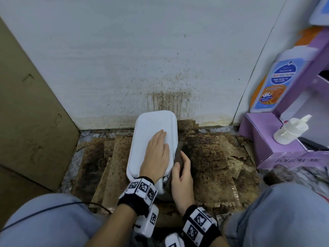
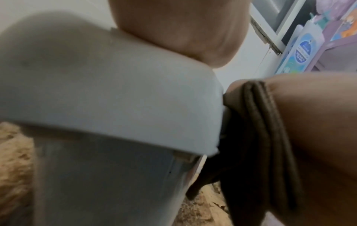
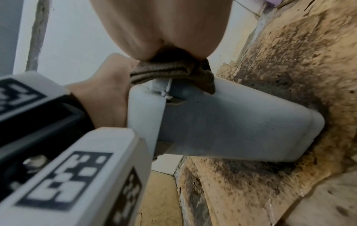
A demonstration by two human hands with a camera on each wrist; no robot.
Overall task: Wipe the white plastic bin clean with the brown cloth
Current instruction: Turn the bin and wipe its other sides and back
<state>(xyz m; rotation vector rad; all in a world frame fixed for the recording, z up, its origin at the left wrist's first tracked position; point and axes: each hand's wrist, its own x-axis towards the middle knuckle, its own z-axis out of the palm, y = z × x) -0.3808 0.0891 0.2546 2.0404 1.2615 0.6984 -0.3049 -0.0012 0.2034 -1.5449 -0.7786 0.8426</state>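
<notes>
Both hands busy: your left hand (image 1: 156, 154) flat, fingers straight, steadying white rectangular plastic bin (image 1: 151, 122); right hand (image 1: 181, 177) fingers curled gripping folded brown cloth (image 1: 178, 154), apparently wiping side wall.

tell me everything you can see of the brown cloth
The brown cloth is a dull brown ribbed fabric, folded into several layers with corded edges. The right hand grips it and presses it against the right side of the white plastic bin, just below the lid. One end hangs loose toward the stained floor.
</notes>
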